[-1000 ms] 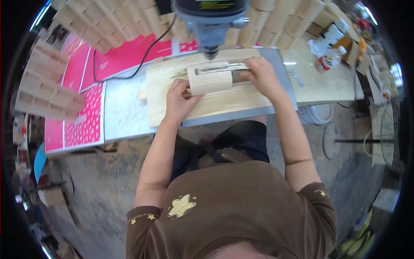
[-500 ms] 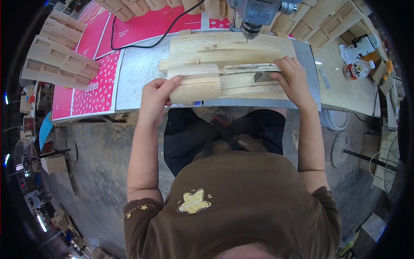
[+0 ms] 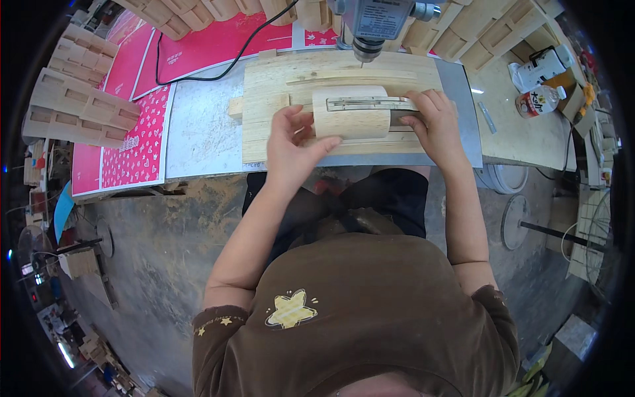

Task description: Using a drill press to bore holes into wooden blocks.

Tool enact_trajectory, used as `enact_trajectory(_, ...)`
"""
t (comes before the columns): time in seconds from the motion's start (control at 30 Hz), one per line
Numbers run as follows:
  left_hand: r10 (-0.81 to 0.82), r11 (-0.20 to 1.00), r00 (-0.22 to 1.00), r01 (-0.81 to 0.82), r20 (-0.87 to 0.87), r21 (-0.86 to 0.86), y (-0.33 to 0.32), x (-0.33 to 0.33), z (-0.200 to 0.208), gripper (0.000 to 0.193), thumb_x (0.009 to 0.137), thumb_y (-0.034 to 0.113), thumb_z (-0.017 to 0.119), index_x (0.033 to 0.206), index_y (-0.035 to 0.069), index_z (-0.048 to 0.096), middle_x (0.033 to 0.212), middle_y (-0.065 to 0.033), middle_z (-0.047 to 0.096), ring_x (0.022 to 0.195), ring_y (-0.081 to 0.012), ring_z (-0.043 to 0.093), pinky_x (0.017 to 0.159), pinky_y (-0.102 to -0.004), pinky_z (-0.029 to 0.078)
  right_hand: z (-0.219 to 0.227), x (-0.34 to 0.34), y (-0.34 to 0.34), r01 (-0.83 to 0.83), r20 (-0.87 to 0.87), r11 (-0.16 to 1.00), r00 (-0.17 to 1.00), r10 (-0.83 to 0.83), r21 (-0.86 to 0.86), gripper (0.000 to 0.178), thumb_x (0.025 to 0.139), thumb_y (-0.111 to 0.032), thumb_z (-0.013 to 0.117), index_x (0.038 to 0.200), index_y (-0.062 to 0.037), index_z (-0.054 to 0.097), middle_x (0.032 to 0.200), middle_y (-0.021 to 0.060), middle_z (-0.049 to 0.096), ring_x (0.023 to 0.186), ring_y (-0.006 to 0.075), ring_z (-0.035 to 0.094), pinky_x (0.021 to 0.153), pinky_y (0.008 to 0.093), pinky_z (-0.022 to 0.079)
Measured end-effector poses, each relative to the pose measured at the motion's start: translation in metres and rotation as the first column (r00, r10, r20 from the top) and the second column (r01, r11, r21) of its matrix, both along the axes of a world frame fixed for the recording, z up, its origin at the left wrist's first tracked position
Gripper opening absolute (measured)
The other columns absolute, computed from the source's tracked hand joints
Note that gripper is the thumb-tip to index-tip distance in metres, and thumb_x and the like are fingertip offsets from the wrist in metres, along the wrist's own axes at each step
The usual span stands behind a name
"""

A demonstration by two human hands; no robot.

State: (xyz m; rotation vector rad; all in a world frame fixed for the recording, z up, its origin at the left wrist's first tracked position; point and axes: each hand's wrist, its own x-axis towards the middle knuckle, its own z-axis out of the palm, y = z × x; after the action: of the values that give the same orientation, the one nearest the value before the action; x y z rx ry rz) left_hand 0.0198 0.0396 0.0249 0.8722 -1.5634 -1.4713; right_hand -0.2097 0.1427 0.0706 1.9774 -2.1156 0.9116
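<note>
We have L hand (image 3: 294, 144) spread w/ fingers curved at L end of wood block (image 3: 354, 124); contact: can't tell. Our R hand (image 3: 438, 126) grips R end of strip (image 3: 370, 103). Block is over wood board (image 3: 262, 86), nearer us than drill chuck (image 3: 366, 49).

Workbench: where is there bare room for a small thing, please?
Bare: pale surface between pink sheets and wooden board; right tabletop before the bottle. Crowded: the board's middle, with left hand, right hand and workpiece; the back, with drill and stacked blocks.

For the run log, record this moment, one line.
left hand: spread at left end of wooden block; right hand: pinching slim strip on block; drill: bit clear of block
</note>
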Motion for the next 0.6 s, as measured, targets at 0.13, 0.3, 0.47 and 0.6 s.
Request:
enact_trajectory(0.13,0.057,0.87,0.965,0.079,0.258,-0.487,0.007,-0.012,-0.007,0.075,0.059,0.008,0.082,0.123,0.0,0.044,0.114,-0.0185,0.053,0.106,-0.0337,0.053,0.09,-0.0395,0.044,-0.005,-0.016,-0.009,0.02,0.01,1.0,1.0,-0.02,-0.005,0.04,0.065,-0.008,0.072,0.103,-0.0054,0.061,0.091,0.008,0.06,0.088,0.0296,0.053,0.078,0.0377,0.043)
enact_trajectory(0.3,0.338,0.724,0.858,0.026,0.387,-0.69,-0.016,-0.032,-0.019,0.081,0.057,0.022,0.082,0.127,0.004,0.046,0.106,-0.0133,0.055,0.103,-0.0289,0.05,0.096,-0.0486,0.032,-0.007,-0.028,-0.037,0.052,-0.011,0.998,0.999,-0.052,-0.022,0.045,0.067,-0.006,0.072,0.11,-0.0071,0.06,0.09,0.01,0.058,0.088,0.0291,0.052,0.079,0.0373,0.042)
enact_trajectory(0.47,0.347,0.666,0.852,0.071,0.393,-0.742,-0.042,-0.025,-0.029,0.064,0.056,0.027,0.081,0.115,0.011,0.059,0.088,-0.0004,0.058,0.095,-0.0232,0.051,0.09,-0.0437,0.031,-0.009,-0.021,-0.042,0.083,-0.07,0.997,0.994,-0.083,-0.013,0.049,0.066,-0.005,0.073,0.113,-0.008,0.059,0.094,0.0106,0.059,0.09,0.0298,0.051,0.081,0.0376,0.042)
enact_trajectory(0.6,0.301,0.698,0.857,0.1,0.418,-0.709,-0.053,-0.01,-0.029,0.06,0.057,0.026,0.08,0.112,0.013,0.062,0.081,0.0008,0.057,0.09,-0.022,0.051,0.087,-0.0413,0.032,-0.002,-0.016,-0.042,0.043,0.114,0.997,0.993,-0.035,-0.068,0.044,0.07,-0.007,0.072,0.112,-0.0116,0.061,0.1,0.0093,0.061,0.1,0.0285,0.054,0.092,0.0358,0.042)
